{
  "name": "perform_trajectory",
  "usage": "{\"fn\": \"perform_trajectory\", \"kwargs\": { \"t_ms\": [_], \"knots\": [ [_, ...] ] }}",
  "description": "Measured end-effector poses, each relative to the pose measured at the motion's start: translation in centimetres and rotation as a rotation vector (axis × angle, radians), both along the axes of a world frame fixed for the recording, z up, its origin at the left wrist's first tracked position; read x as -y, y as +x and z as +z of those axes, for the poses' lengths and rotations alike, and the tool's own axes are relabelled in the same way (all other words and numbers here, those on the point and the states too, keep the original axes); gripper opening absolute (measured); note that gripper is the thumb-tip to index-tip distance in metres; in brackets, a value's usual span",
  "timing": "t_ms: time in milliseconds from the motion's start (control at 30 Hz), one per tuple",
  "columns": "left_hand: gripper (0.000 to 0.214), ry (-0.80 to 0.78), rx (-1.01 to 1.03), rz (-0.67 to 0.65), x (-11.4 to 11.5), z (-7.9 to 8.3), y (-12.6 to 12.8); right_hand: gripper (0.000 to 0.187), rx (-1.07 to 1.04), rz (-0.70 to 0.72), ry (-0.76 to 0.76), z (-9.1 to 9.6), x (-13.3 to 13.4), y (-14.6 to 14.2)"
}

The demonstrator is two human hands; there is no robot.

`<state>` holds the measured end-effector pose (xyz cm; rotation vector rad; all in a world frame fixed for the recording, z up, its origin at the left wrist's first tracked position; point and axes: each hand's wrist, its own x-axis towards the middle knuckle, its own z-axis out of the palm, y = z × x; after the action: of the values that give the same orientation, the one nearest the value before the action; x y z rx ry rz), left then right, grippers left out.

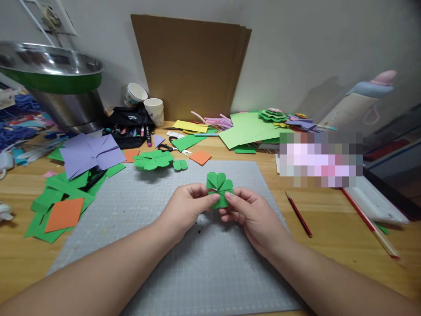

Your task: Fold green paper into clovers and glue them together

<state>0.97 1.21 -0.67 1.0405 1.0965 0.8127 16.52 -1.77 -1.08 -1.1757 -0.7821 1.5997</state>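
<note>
Clover (220, 188) pinched between two hands, over the back part of the mat (204, 272).
The left hand (186, 210) was clamped on its left lower side and the right hand (259, 215) on its right lower side, thumbs on the near face, so neither was clearly nearer; the clover was roughly round, with no plain long axis, and its upper lobes stood free of the fingers, towards the back edge. It sat closer to the mat's right edge than its left. A big clover (153, 160) and a leaf (180, 165) lay at the back edge, leftward; a pencil (298, 215) lay past the right edge. Open room ran between the forearms towards the near edge.
</note>
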Motion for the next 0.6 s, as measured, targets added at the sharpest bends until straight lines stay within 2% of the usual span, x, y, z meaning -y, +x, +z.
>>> {"fn": "perform_trajectory", "kwargs": {
  "t_ms": [600],
  "knots": [
    [0.021,0.004,0.011,-0.037,0.01,0.05,-0.02,0.025,0.064,0.038,0.042,0.07,-0.3,0.15]
  ]
}}
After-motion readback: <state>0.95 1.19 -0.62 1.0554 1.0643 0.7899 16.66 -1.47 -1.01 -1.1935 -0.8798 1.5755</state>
